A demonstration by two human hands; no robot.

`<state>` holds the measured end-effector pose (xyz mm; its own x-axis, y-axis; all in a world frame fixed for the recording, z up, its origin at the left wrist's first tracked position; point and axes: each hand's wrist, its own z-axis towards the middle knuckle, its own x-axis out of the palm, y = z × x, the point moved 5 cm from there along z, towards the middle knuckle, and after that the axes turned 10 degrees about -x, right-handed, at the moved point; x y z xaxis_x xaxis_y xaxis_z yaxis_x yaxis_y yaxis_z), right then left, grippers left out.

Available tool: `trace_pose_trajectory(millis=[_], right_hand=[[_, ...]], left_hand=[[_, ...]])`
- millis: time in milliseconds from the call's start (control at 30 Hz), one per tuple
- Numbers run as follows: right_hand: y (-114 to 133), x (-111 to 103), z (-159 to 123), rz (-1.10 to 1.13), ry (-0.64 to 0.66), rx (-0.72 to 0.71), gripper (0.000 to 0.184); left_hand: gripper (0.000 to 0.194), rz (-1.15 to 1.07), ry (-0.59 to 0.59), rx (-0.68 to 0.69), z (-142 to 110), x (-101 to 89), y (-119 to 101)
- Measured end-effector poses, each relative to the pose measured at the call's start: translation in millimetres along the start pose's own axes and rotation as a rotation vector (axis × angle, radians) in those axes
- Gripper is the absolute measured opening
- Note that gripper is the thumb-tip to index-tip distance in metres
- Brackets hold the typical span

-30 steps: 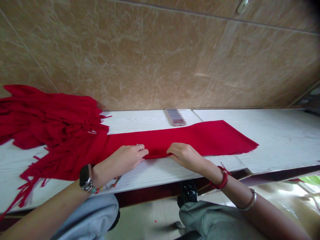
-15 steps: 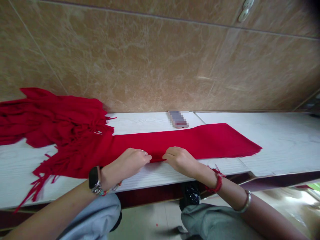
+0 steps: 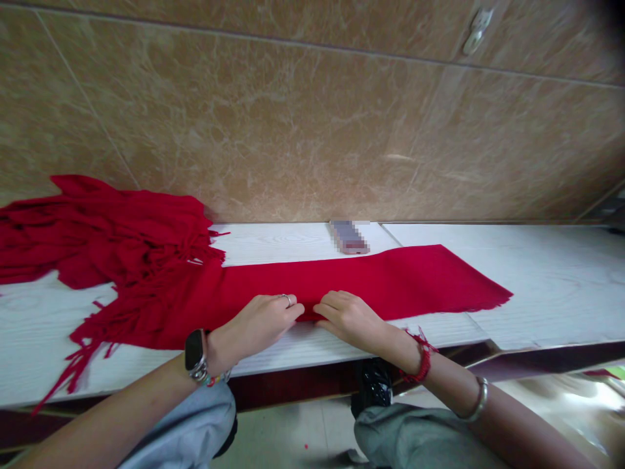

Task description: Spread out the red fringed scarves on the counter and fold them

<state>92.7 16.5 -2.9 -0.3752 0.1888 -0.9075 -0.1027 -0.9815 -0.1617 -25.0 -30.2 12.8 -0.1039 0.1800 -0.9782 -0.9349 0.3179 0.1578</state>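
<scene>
Wall (image 3: 293,130) beyond both grips: tan-brown marbled tile, glossy. Dark joint line (image 3: 278,40) runs across, high above the left grip (image 3: 271,322) and right grip (image 3: 354,319); thinner pale line (image 3: 88,101) slants down on the far left. Small white fitting (image 3: 477,31) up and right of the right grip. Tabletop (image 3: 547,280) under the grips: long, white, wood-grain, butted to the wall, seam right of the right grip. Dark red panel (image 3: 288,381) below its near edge. Floor (image 3: 273,423) nearer than the grips: pale tile, bright glare (image 3: 605,394) far right.
</scene>
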Motion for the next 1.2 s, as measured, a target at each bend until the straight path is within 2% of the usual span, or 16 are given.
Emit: trace_pose_trajectory(millis=[100, 267, 500, 767, 867, 1033, 1100, 1200], right_hand=[[4, 1, 3, -0.014, -0.017, 0.012, 0.007], [6, 5, 3, -0.073, -0.023, -0.013, 0.021], [7, 8, 2, -0.11, -0.056, -0.057, 0.023], [11, 2, -7, 0.044, -0.062, -0.174, 0.024], [11, -1, -12, 0.117, -0.111, -0.183, 0.024], [9, 1, -15, 0.155, -0.126, -0.177, 0.024], [8, 2, -15, 0.166, -0.129, -0.168, 0.023], [6, 3, -14, 0.201, -0.149, -0.15, 0.022]], left_hand=[[0.011, -0.015, 0.005, 0.005, 1, 1.2, 1], [0.014, -0.03, 0.012, 0.014, 1, 2.2, 1], [0.011, -0.027, 0.016, 0.022, 1, 2.8, -1], [0.006, -0.241, 0.16, 0.038, -2, -2.0, 0], [0.014, -0.336, 0.21, 0.062, -3, -1.8, 2], [0.033, -0.338, 0.366, -0.113, -6, 12.3, 19], [0.03, -0.298, 0.345, -0.175, -6, 13.7, 25], [0.028, -0.213, 0.228, -0.207, -3, 10.5, 26]])
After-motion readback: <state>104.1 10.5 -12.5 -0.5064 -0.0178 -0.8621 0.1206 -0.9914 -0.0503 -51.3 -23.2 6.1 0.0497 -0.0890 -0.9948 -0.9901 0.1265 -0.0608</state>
